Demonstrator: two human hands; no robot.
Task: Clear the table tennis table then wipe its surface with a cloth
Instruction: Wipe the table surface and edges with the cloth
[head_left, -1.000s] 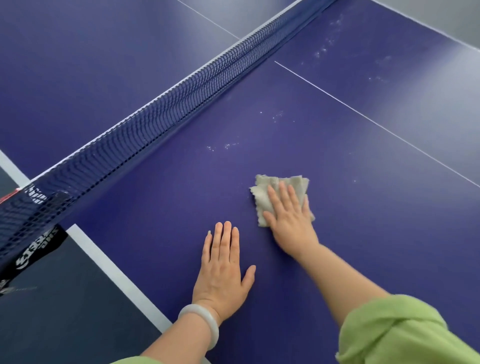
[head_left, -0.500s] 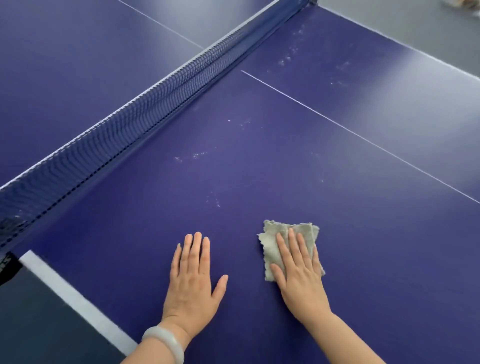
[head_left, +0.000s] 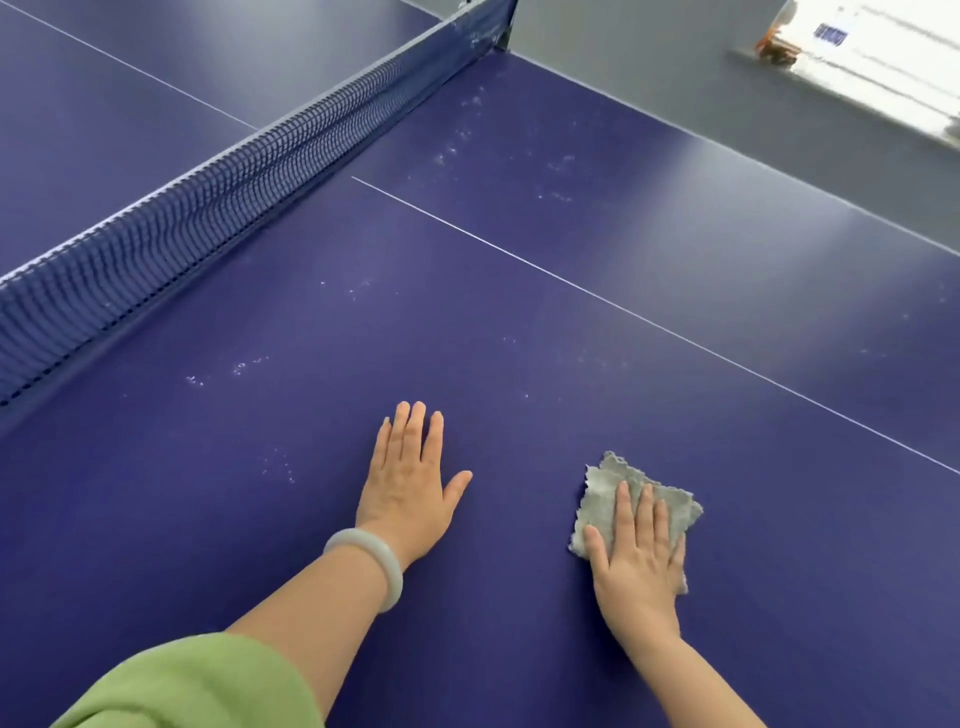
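Note:
The dark blue table tennis table (head_left: 597, 270) fills the view, with pale dusty specks scattered over it. A folded grey cloth (head_left: 608, 486) lies on the surface at the lower right. My right hand (head_left: 636, 561) presses flat on the cloth with straight fingers. My left hand (head_left: 410, 478), with a pale bangle on the wrist, rests flat on the bare table to the left of the cloth, fingers straight and holding nothing.
The dark net (head_left: 208, 208) crosses the table diagonally from the left edge to the top middle. A thin white centre line (head_left: 623, 312) runs across the near half. Grey floor (head_left: 649, 57) lies beyond the far edge, with a bright white object (head_left: 857, 57) at the top right.
My right hand has slid the cloth toward me and to the right, away from the net. My left hand has stayed flat on the table. The view has swung, showing more of the far edge.

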